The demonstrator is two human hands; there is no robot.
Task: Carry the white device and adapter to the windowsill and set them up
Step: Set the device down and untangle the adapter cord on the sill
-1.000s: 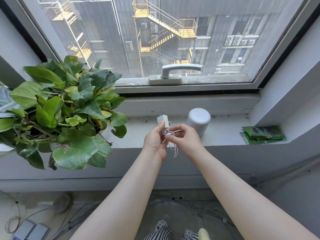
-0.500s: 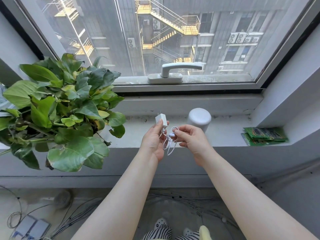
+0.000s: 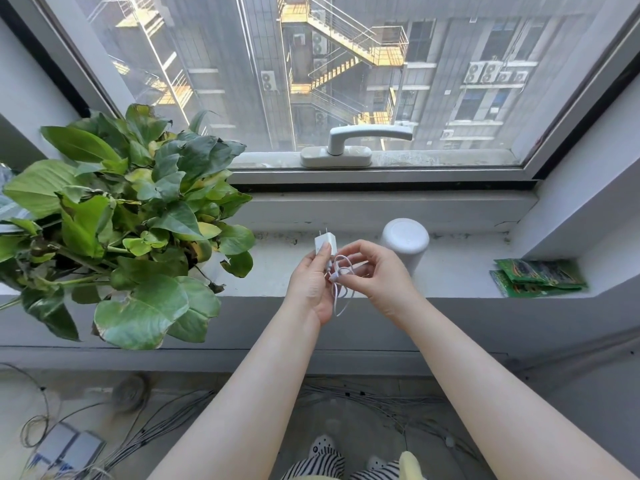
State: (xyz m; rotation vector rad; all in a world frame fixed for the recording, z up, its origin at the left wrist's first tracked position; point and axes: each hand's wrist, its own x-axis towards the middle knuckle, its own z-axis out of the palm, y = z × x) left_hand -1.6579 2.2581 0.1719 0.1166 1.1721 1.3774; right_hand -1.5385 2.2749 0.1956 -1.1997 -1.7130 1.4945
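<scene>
A white cylindrical device (image 3: 405,239) stands upright on the windowsill (image 3: 460,271), just behind my right hand. My left hand (image 3: 311,285) holds a small white plug adapter (image 3: 324,242) with its prongs pointing up. A thin white cable (image 3: 341,282) hangs in loops from the adapter between both hands. My right hand (image 3: 375,275) pinches the cable near its small grey tie or plug end. Both hands hover over the sill's front edge.
A leafy green potted plant (image 3: 121,216) fills the sill's left side. Green packets (image 3: 538,277) lie at the sill's right end. A white window handle (image 3: 356,143) sits on the frame above. Cables and a power strip (image 3: 65,448) lie on the floor below.
My hands have drawn slightly apart, and the bundled cable has loosened into hanging loops between them. The adapter sits a little more upright in my left hand.
</scene>
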